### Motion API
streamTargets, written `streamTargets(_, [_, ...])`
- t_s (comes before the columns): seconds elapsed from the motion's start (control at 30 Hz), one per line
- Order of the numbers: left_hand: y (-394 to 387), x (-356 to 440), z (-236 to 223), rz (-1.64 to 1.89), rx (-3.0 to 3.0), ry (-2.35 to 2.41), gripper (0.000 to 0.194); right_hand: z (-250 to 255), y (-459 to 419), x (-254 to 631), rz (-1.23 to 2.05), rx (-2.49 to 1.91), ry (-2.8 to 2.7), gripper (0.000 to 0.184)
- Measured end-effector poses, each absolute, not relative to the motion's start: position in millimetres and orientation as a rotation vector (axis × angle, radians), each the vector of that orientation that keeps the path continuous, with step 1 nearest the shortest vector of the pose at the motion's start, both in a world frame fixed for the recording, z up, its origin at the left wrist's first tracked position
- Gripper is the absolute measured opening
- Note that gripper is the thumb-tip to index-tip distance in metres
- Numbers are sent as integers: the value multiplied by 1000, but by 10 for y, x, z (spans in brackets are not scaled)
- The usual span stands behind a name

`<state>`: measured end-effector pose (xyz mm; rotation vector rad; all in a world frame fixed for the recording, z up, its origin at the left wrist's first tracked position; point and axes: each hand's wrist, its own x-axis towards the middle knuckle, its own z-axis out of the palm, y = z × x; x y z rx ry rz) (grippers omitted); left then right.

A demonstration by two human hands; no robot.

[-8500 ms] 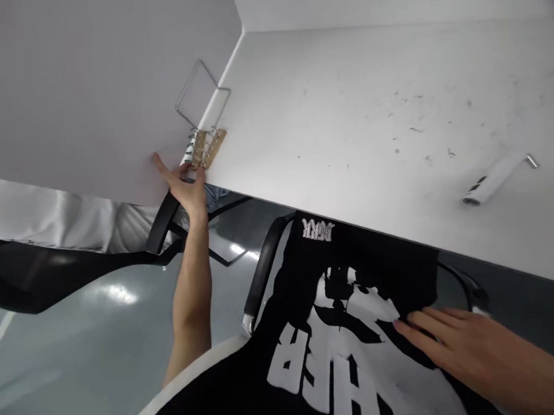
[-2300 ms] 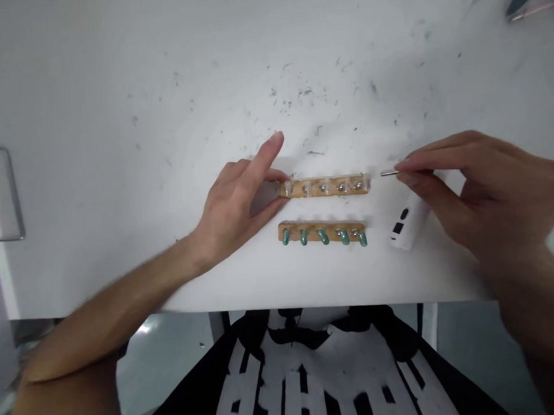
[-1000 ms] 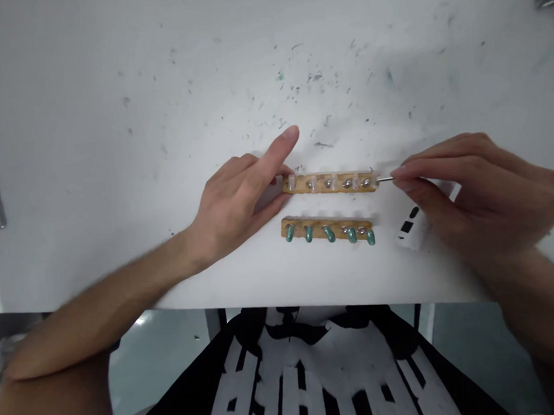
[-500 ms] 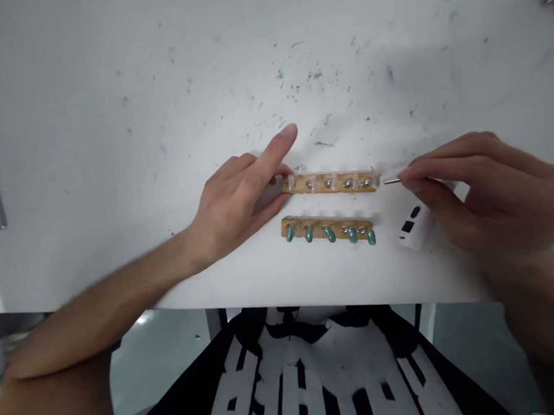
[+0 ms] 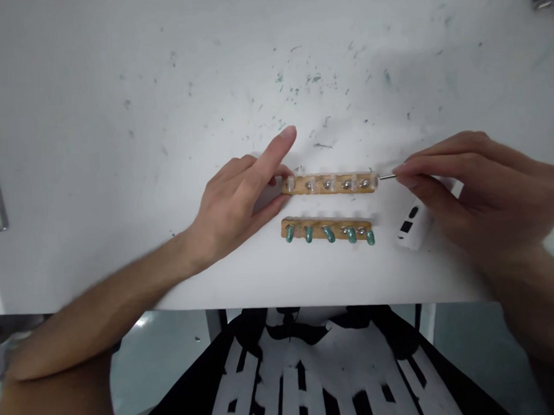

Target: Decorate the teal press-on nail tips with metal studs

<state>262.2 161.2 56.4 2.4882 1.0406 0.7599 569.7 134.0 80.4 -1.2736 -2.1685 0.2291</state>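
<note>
A narrow wood-brown strip [image 5: 338, 186] lies nearly level, its length running from nine o'clock to three o'clock, with slightly wavy long edges. Five clear pieces [image 5: 332, 182] sit spaced along it, the last at its three o'clock end; shiny silvery discs [image 5: 347, 184] show beside several of them. Just past that end, at three o'clock from the strip, a thin, straight metal rod [image 5: 387, 177] points toward nine o'clock, its rear part hidden. Whether its tip touches the last clear piece cannot be told.
</note>
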Motion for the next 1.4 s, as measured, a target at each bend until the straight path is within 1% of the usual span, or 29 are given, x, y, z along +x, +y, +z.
streamTargets(0.3, [1616,2628,559,797,2491,998,87,805,1354,5674,220,-1275,-2166,25])
streamTargets(0.4, [1614,2626,550,780,2489,1005,88,792,1363,5694,233,-1209,-2175,28])
streamTargets(0.53, [1614,2620,555,791,2481,990,89,803,1364,5701,244,-1135,-2201,26])
streamTargets(0.7, [1612,2619,581,751,2499,1011,89,824,1334,5689,318,-1211,-2217,27])
streamTargets(0.87, [1615,2622,578,768,2533,987,88,801,1328,5682,294,-1231,-2207,31])
streamTargets(1.23, [1636,2604,553,776,2543,961,88,809,1355,5671,283,-1296,-2162,27])
streamTargets(1.4, [1615,2598,544,748,2515,993,79,852,1330,5692,325,-1273,-2171,29])
